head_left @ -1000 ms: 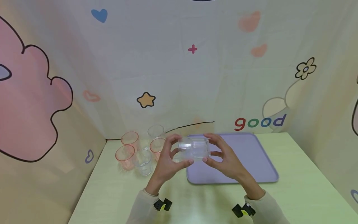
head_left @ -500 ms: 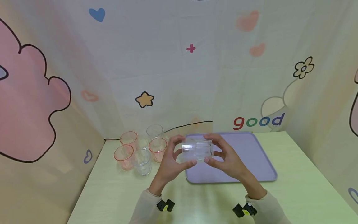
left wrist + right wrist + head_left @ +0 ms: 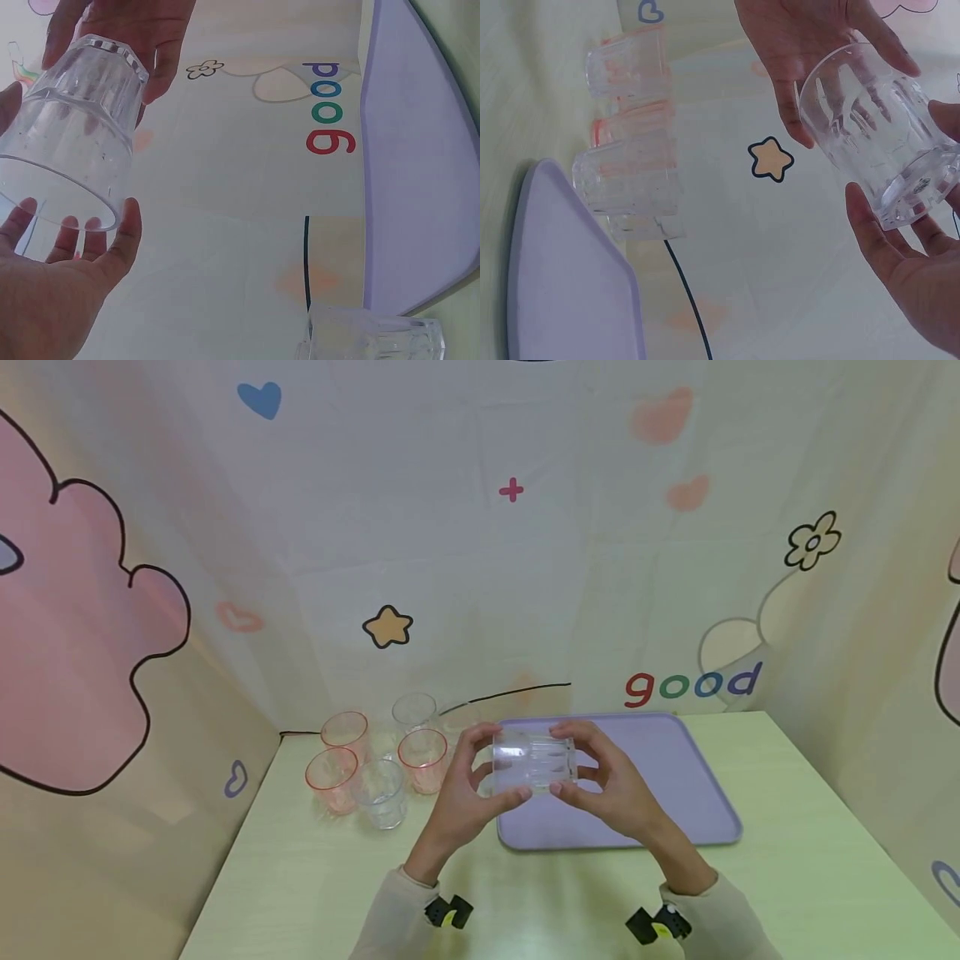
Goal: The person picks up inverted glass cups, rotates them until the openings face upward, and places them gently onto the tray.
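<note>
Clear tumbler (image 3: 532,762) held sideways by half-curled left hand (image 3: 467,800) and half-curled right hand (image 3: 619,789), raised-edged purple tray (image 3: 675,785) below, "good" (image 3: 697,685) printed behind.

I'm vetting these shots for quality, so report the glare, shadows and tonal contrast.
Head view: a bright glint on the held glass, a pale sheen on the table toward the bottom edge, soft shadows in front of the tray; left wrist view: left hand and right hand dark against the pale backdrop; right wrist view: standing glasses washed out.
</note>
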Available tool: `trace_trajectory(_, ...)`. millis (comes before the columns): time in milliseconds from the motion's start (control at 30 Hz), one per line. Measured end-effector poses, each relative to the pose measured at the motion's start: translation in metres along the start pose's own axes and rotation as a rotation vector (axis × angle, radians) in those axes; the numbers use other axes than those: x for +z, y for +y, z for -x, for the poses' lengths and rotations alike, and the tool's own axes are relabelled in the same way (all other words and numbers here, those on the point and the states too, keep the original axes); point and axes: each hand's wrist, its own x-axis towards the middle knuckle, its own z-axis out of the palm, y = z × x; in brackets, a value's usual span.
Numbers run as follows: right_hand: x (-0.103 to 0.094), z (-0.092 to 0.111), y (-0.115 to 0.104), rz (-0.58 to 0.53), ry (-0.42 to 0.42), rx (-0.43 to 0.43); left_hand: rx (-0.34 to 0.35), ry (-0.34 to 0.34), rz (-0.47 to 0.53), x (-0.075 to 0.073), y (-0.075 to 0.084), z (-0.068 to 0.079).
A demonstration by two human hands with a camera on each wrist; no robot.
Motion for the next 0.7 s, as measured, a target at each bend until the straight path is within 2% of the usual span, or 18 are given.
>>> trace_trajectory(167, -0.002, 0.002, 0.000, 0.008, 0.019, 0.018, -0.038, -0.004, -0.036, 0.002, 0.001, 0.000)
trace_trajectory(433, -0.004, 0.003, 0.000, 0.030, 0.037, 0.017, -0.083, -0.049, -0.042, -0.002, -0.001, 0.004)
trace_trajectory(700, -0.007, 0.001, -0.003, 0.054, 0.060, 0.019, -0.042, -0.061, -0.054, -0.012, -0.006, 0.010)
